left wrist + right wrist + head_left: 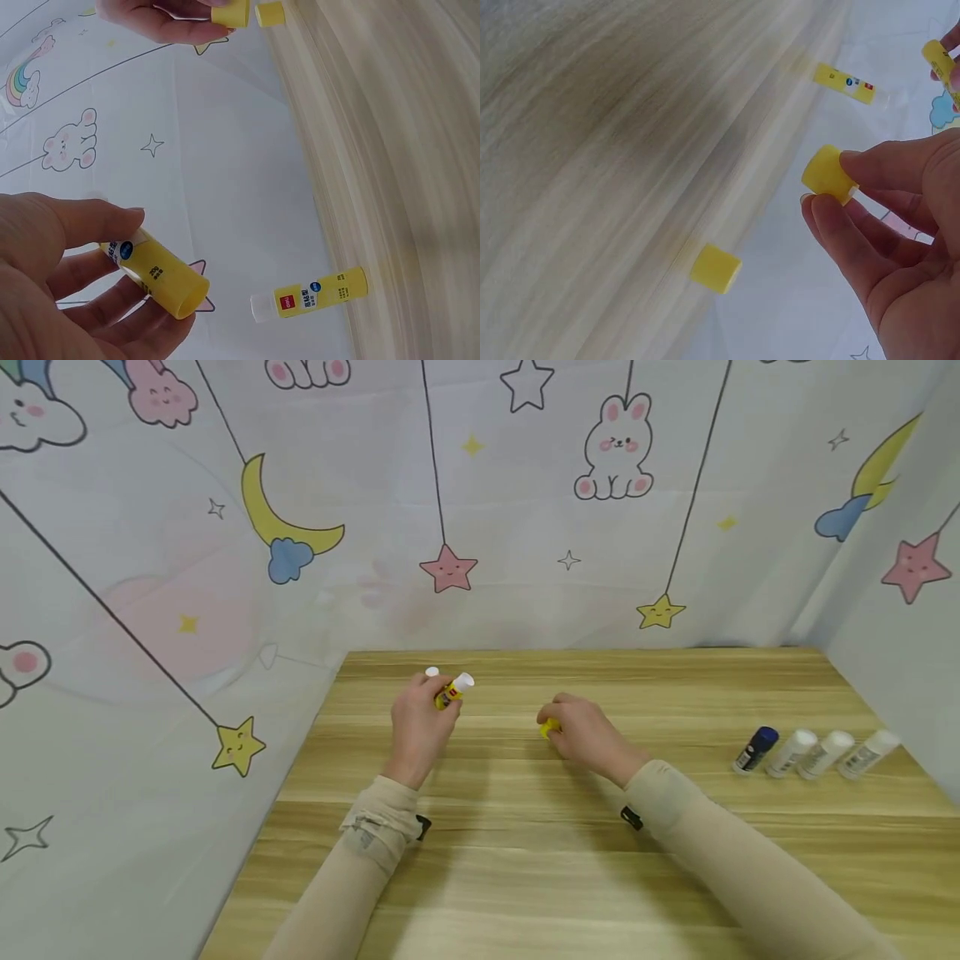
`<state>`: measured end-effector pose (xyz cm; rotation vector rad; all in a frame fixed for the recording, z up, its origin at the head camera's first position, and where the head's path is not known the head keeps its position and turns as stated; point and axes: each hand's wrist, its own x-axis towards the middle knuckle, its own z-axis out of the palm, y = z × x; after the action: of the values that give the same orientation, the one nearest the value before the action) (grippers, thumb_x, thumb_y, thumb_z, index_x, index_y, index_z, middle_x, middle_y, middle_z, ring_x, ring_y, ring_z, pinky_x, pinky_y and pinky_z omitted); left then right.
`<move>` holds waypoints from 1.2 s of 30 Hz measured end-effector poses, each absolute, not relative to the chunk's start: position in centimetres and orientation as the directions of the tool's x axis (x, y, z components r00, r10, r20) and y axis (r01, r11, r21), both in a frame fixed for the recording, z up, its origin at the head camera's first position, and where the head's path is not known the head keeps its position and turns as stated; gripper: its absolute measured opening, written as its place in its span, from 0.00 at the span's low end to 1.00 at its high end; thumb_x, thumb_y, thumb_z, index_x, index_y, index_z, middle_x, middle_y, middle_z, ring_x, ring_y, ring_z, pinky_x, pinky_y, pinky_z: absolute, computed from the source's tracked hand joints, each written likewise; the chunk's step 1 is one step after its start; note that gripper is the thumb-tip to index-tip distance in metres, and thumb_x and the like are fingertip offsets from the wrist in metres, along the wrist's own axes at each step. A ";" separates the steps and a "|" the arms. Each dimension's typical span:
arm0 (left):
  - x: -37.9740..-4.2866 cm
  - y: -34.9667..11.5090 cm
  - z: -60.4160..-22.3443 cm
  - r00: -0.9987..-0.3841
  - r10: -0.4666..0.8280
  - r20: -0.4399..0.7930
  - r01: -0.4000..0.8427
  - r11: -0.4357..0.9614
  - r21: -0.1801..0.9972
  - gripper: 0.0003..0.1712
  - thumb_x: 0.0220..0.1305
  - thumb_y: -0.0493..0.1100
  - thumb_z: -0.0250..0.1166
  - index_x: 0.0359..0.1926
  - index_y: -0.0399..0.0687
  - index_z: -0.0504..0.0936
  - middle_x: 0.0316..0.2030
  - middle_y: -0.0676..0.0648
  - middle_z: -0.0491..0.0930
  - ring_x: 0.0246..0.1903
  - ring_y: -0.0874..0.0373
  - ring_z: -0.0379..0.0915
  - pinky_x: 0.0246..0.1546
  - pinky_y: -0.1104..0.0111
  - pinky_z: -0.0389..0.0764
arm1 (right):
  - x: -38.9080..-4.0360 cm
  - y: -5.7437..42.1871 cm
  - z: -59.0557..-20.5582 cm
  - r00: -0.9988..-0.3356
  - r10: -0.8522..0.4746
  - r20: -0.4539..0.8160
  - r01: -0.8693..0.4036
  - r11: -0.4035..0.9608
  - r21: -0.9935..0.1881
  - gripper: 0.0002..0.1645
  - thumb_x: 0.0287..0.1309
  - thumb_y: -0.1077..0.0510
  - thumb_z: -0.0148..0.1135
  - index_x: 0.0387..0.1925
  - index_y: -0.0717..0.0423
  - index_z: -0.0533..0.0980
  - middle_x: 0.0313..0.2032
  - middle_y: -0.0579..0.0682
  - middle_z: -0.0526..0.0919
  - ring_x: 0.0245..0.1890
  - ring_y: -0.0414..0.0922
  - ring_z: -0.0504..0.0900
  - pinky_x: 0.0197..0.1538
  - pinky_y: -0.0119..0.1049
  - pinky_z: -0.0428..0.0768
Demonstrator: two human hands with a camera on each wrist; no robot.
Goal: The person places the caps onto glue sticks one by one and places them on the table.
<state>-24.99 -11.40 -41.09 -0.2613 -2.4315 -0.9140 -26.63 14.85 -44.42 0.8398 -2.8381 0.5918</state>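
My left hand [418,727] grips a yellow glue stick [450,693] with a white end, held tilted above the table. In the left wrist view the rim at the yellow end of that glue stick [165,274] faces the camera. Just beyond the left hand a second yellow glue stick [322,292] stands upright on the table, its white end up. Between thumb and fingertips my right hand [588,735] pinches a short yellow cap [829,175]. Another yellow cap [716,268] sits on the table close to the right hand; in the head view it is hidden.
At the right side of the wooden table [525,877] several more sticks stand in a row: a dark blue one [755,750] and white ones [825,755]. A patterned cloth [510,510] hangs behind the table and along both sides.
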 end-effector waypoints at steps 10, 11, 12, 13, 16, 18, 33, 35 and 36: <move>-25.0 -10.9 -41.3 -0.832 0.031 0.554 0.378 0.763 0.525 0.16 0.54 0.34 0.77 0.46 0.41 0.87 0.37 0.45 0.82 0.34 0.49 0.80 0.36 0.56 0.81 | -26.3 14.9 -44.2 -0.828 -0.479 0.290 -0.558 0.749 -0.356 0.13 0.57 0.67 0.68 0.45 0.59 0.85 0.40 0.50 0.81 0.37 0.45 0.81 0.42 0.40 0.83; -25.0 -10.8 -41.4 -0.830 0.034 0.557 0.382 0.762 0.523 0.17 0.54 0.34 0.77 0.46 0.41 0.87 0.37 0.45 0.82 0.34 0.49 0.80 0.36 0.56 0.80 | -26.3 14.9 -44.2 -0.828 -0.474 0.299 -0.558 0.748 -0.360 0.12 0.57 0.67 0.68 0.45 0.59 0.85 0.39 0.50 0.81 0.36 0.44 0.81 0.41 0.39 0.83; -25.0 -10.7 -41.4 -0.828 0.036 0.560 0.386 0.762 0.521 0.17 0.54 0.34 0.77 0.46 0.41 0.87 0.37 0.45 0.82 0.34 0.49 0.80 0.36 0.56 0.80 | -26.3 14.9 -44.2 -0.828 -0.470 0.308 -0.558 0.745 -0.365 0.12 0.57 0.67 0.68 0.45 0.59 0.85 0.39 0.50 0.81 0.36 0.44 0.81 0.41 0.38 0.83; -25.0 -10.7 -41.4 -0.827 0.037 0.560 0.387 0.760 0.521 0.17 0.54 0.34 0.77 0.46 0.41 0.87 0.37 0.45 0.82 0.34 0.49 0.80 0.36 0.56 0.80 | -26.2 14.9 -44.1 -0.828 -0.465 0.313 -0.558 0.744 -0.369 0.12 0.57 0.67 0.68 0.45 0.58 0.85 0.39 0.49 0.81 0.36 0.43 0.81 0.40 0.38 0.83; -24.9 -10.5 -41.5 -0.825 0.039 0.563 0.393 0.756 0.523 0.18 0.53 0.33 0.77 0.47 0.42 0.87 0.38 0.45 0.84 0.35 0.49 0.81 0.36 0.56 0.80 | -26.1 14.9 -44.1 -0.831 -0.456 0.318 -0.552 0.742 -0.381 0.12 0.58 0.67 0.69 0.45 0.57 0.85 0.40 0.48 0.81 0.35 0.42 0.80 0.39 0.36 0.82; -24.9 -10.3 -41.6 -0.824 0.042 0.565 0.395 0.757 0.521 0.17 0.53 0.33 0.77 0.46 0.42 0.87 0.38 0.46 0.84 0.36 0.50 0.81 0.37 0.55 0.80 | -26.1 14.9 -44.1 -0.833 -0.453 0.318 -0.550 0.739 -0.388 0.13 0.58 0.66 0.70 0.45 0.57 0.85 0.40 0.48 0.81 0.35 0.42 0.80 0.38 0.35 0.82; -24.7 -9.2 -42.0 -0.828 0.081 0.555 0.411 0.761 0.502 0.16 0.52 0.34 0.78 0.44 0.42 0.88 0.40 0.45 0.84 0.37 0.49 0.82 0.38 0.55 0.81 | -25.8 14.9 -43.4 -0.828 -0.408 0.385 -0.555 0.697 -0.455 0.10 0.58 0.65 0.71 0.43 0.56 0.85 0.37 0.46 0.82 0.33 0.39 0.79 0.37 0.32 0.82; -24.7 -9.0 -42.1 -0.829 0.088 0.552 0.413 0.762 0.499 0.16 0.52 0.34 0.78 0.44 0.42 0.88 0.40 0.45 0.84 0.37 0.48 0.81 0.38 0.55 0.81 | -25.8 14.9 -43.2 -0.829 -0.401 0.391 -0.554 0.687 -0.470 0.11 0.58 0.65 0.71 0.43 0.56 0.85 0.36 0.45 0.82 0.33 0.39 0.80 0.37 0.32 0.83; -24.7 -8.8 -42.1 -0.832 0.091 0.548 0.411 0.764 0.498 0.16 0.52 0.35 0.78 0.44 0.43 0.88 0.39 0.45 0.84 0.36 0.48 0.81 0.38 0.55 0.81 | -25.7 14.9 -43.2 -0.829 -0.398 0.393 -0.554 0.684 -0.474 0.10 0.58 0.65 0.71 0.43 0.55 0.85 0.36 0.44 0.82 0.33 0.39 0.80 0.38 0.32 0.83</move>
<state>-24.66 -8.83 -42.11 -0.3769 -2.4545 -0.8544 -25.74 14.87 -43.19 0.7611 -2.6392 0.8677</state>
